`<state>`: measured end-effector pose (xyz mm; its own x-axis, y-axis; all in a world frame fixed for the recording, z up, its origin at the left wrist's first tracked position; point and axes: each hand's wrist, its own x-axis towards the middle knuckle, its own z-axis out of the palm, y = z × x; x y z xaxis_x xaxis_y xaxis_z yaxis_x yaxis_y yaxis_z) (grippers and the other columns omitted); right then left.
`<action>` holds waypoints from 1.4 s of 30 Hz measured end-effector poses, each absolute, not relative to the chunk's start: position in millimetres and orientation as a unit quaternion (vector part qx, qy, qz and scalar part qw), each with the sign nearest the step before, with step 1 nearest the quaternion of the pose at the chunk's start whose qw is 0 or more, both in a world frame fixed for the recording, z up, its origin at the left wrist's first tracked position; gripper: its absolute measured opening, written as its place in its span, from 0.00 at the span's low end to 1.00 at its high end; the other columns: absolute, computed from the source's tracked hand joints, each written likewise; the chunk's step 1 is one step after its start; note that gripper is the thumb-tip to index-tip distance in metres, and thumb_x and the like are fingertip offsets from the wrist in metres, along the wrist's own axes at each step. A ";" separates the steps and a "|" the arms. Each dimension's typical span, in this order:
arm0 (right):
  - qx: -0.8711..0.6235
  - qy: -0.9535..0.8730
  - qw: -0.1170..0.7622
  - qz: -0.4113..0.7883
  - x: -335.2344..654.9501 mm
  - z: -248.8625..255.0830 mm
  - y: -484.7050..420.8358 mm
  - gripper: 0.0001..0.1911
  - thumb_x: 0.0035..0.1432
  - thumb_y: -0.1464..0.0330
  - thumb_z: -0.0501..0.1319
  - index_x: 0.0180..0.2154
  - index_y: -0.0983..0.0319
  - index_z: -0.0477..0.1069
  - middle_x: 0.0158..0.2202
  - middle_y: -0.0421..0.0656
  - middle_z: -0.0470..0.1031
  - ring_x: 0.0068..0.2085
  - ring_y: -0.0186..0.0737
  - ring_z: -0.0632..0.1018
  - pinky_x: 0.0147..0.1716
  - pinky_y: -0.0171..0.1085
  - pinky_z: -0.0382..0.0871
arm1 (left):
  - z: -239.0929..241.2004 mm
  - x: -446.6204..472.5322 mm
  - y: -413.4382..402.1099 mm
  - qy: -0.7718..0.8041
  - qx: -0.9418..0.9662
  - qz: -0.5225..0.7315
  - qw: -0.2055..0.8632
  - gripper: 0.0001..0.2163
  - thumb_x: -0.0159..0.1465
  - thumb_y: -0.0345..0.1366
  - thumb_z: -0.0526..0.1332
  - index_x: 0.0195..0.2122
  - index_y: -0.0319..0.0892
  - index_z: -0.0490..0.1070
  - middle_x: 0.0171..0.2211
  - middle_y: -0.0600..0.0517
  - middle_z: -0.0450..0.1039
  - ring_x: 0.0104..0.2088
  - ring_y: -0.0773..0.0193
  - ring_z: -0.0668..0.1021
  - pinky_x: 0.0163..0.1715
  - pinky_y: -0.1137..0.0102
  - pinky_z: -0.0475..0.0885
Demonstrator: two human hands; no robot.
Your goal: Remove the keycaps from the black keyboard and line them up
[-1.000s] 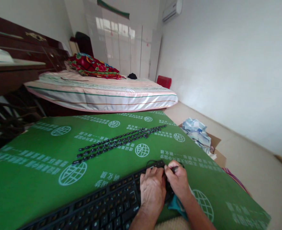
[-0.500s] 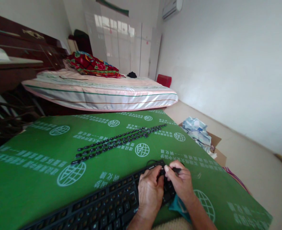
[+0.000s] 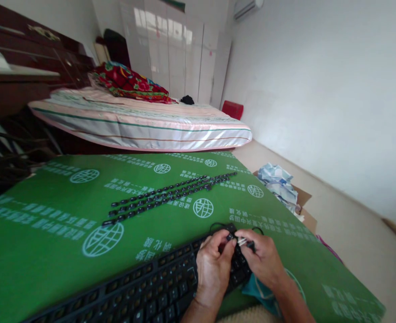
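Gently here: the keyboard lies along the near edge of the tabletop; the grip of the left hand pinches its right-end keys; the right hand pinches a thin metal tool beside them; best lever straight up, bracing the board.

My left hand lower centre of frame, knuckles up, fingers curled forward, my right hand just beside it, thumb and forefinger seemingly pinched

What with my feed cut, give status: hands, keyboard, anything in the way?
Left hand on right end of keyboard. Right hand pinches small metal tool over keys. Keycap rows lie apart on green mat, nothing blocking.
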<state>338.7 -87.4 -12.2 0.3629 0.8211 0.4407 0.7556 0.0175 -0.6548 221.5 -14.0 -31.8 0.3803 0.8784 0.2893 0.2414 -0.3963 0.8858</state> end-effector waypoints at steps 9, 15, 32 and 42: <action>-0.694 -0.585 0.419 0.026 327.2 -12.4 -80.5 0.13 0.50 0.73 0.56 0.38 0.59 0.73 0.23 0.37 0.75 0.21 0.31 0.73 0.24 0.27 0.66 | -33.5 223.9 -11.1 0.362 0.639 0.443 0.514 0.08 0.55 0.34 0.60 0.35 0.41 0.74 0.26 0.54 0.78 0.27 0.64 0.79 0.31 0.73 0.75; -0.711 -0.585 0.390 -0.025 329.0 -21.4 -78.1 0.12 0.53 0.71 0.55 0.38 0.60 0.74 0.23 0.40 0.74 0.23 0.34 0.73 0.25 0.30 0.66 | -26.1 223.1 -12.1 0.359 0.617 0.451 0.536 0.07 0.53 0.34 0.61 0.33 0.40 0.73 0.24 0.54 0.78 0.25 0.64 0.79 0.28 0.74 0.75; -0.789 -0.383 0.475 0.066 449.5 -10.6 20.1 0.11 0.41 0.63 0.64 0.27 0.63 0.72 0.17 0.34 0.66 0.17 0.30 0.63 0.18 0.31 0.58 | -40.0 224.0 -11.9 0.383 0.685 0.425 0.450 0.08 0.57 0.34 0.58 0.35 0.44 0.75 0.31 0.52 0.80 0.32 0.62 0.81 0.35 0.71 0.76; -0.861 -0.336 0.373 0.082 512.3 -49.2 106.9 0.06 0.38 0.70 0.66 0.24 0.61 0.71 0.19 0.37 0.71 0.21 0.32 0.71 0.22 0.30 0.61 | -48.4 223.4 -15.7 0.406 0.757 0.392 0.330 0.09 0.57 0.33 0.56 0.33 0.49 0.76 0.28 0.52 0.78 0.28 0.63 0.78 0.31 0.72 0.74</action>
<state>512.3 106.9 -49.2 0.7607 0.6399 0.1090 0.5170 -0.4957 -0.6978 223.4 -15.7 -48.4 0.3636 0.8730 0.3250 0.3557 -0.4526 0.8177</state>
